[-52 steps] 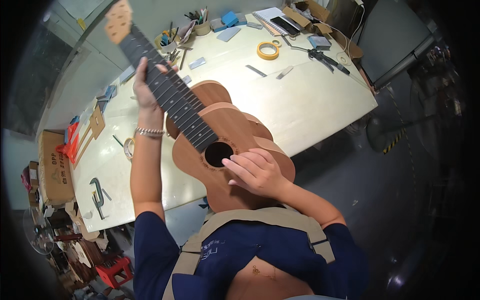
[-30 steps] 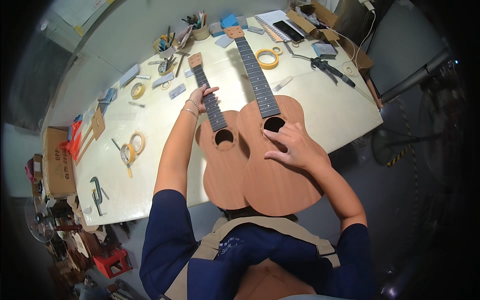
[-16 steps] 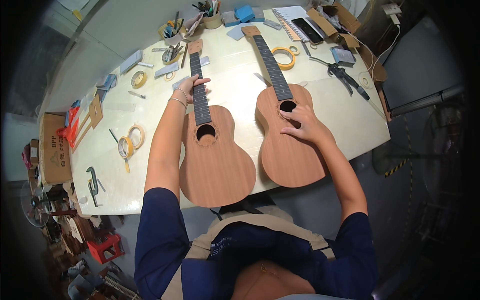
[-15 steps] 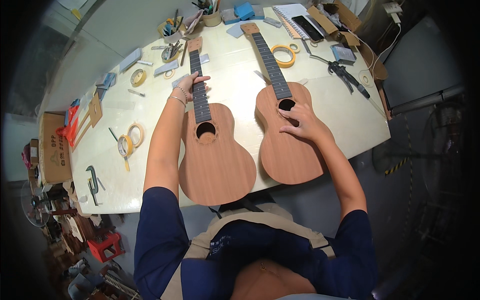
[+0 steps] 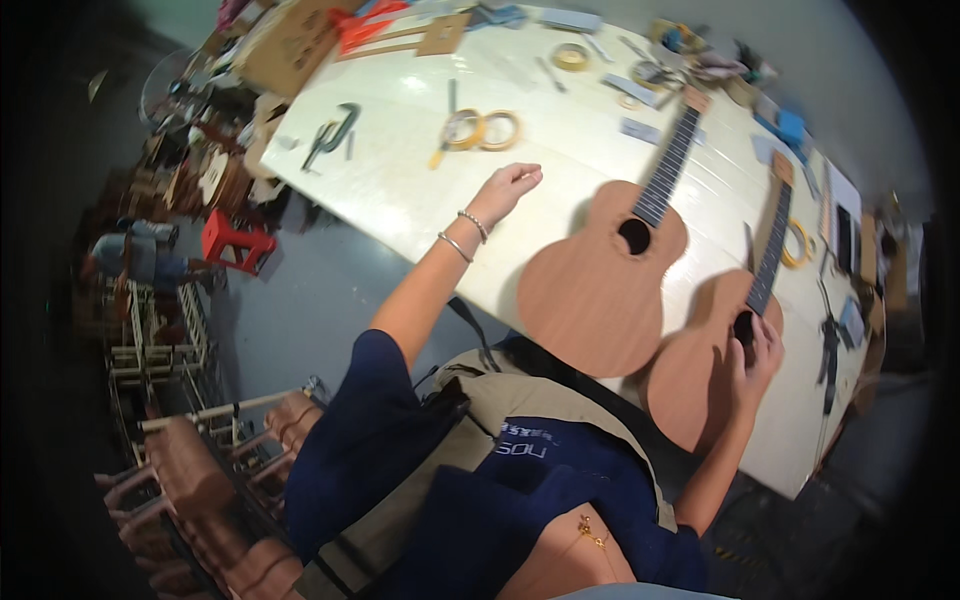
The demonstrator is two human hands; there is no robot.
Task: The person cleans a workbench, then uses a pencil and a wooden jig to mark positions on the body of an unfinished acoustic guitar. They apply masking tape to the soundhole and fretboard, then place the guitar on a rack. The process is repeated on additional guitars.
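Under my right grip (image 5: 752, 355) lies a ukulele (image 5: 715, 350) flat on the desk (image 5: 400, 170), my fingers resting spread by its sound hole; my left grip (image 5: 510, 188) hangs loosely curled, holding nothing, beside the second ukulele (image 5: 610, 280)

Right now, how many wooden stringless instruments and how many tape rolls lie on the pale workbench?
Brown wooden guitar-shaped instruments: 2 (left one, right one under the right hand)
Yellowish tape rolls: 4 ()
Total: 6
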